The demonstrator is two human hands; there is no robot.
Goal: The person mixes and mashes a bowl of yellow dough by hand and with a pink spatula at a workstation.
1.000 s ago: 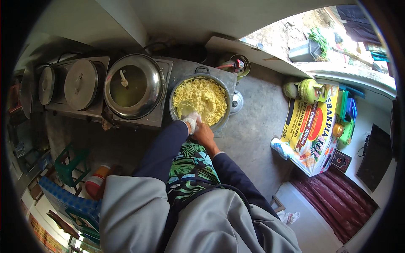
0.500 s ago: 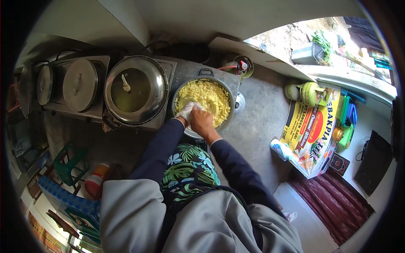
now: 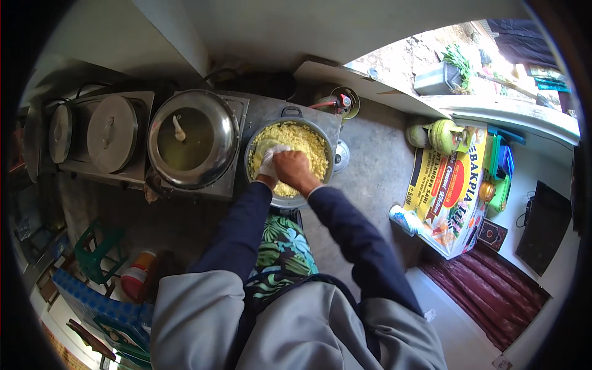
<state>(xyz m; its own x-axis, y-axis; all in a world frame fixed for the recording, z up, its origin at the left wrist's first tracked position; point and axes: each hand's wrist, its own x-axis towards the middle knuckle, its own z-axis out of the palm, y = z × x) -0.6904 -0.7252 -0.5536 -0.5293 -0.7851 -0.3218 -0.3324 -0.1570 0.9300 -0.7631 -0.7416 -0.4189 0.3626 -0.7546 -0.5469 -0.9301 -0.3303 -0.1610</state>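
Observation:
My left hand [image 3: 268, 161], in a thin white glove, is down in a wide metal pot [image 3: 259, 194] full of yellow crumbly food [image 3: 305, 145]. My bare right hand [image 3: 293, 165] is closed over the upper part of my left hand. A pale, partly see-through object [image 3: 267, 145], perhaps a utensil, shows in the food just beyond the glove; what the hands grip is mostly hidden beneath them.
Left of the pot are a large steel pan [image 3: 194, 157] with clear lid and two lidded vessels [image 3: 111, 142]. A lid [image 3: 341, 161] sits right of it, beside a gas burner hose. Further right are green gas cylinders [image 3: 444, 139] and a printed box [image 3: 450, 197]; lower left, green stools [image 3: 92, 246].
My right hand and forearm have risen up the picture and moved leftward over the gloved hand, covering more of it. The view has shifted slightly.

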